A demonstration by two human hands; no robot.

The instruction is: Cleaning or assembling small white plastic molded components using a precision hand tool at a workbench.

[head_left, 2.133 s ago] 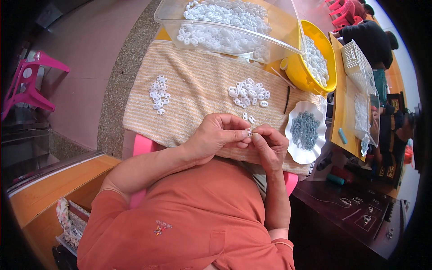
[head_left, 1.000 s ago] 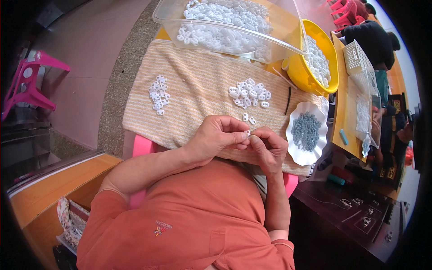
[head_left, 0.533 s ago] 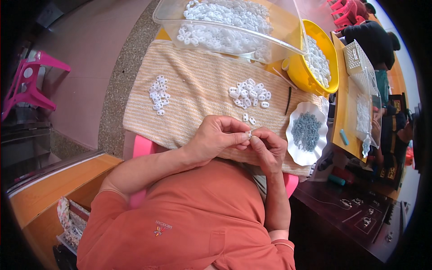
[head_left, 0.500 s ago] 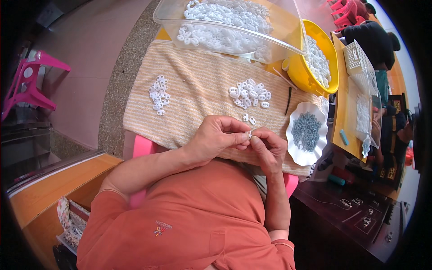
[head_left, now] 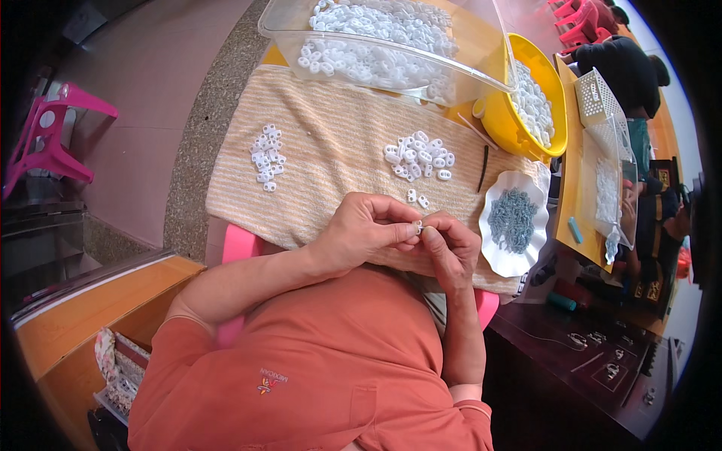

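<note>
Worktop (head_left: 272, 57): mostly covered, bare wood showing at upper left of the bin.
Striped cloth (head_left: 331, 128): spread over the middle of the frame, ending at a near edge close to the orange-red shirt (head_left: 301, 346); tight there, roomiest in the bare stretch left of centre.
Clear bin (head_left: 481, 45): top of the frame, loaded with white pieces, bounding the far side.
Yellow bucket (head_left: 492, 128): upper right, beside the bin, limiting reach that way.
Left hand (head_left: 359, 229): centre, closed in a fingertip grip on the held piece (head_left: 419, 225).
Right hand (head_left: 451, 244): right of centre, pinching the same piece from the other side.
Scalloped dish (head_left: 519, 263): near the cloth's right edge, heaped with grey-blue parts (head_left: 513, 220).
Middle pile (head_left: 418, 156): above the hands, white ovals with holes.
Left pile (head_left: 267, 158): well apart, left of centre.
Dark strip (head_left: 483, 169): between middle pile and dish.
Loose pieces (head_left: 412, 196): two, just above the fingertips.
Held piece: small, white, partly hidden; step in hand judged fine two-handed fingering, next move seemingly calling for steady, light pressure.
</note>
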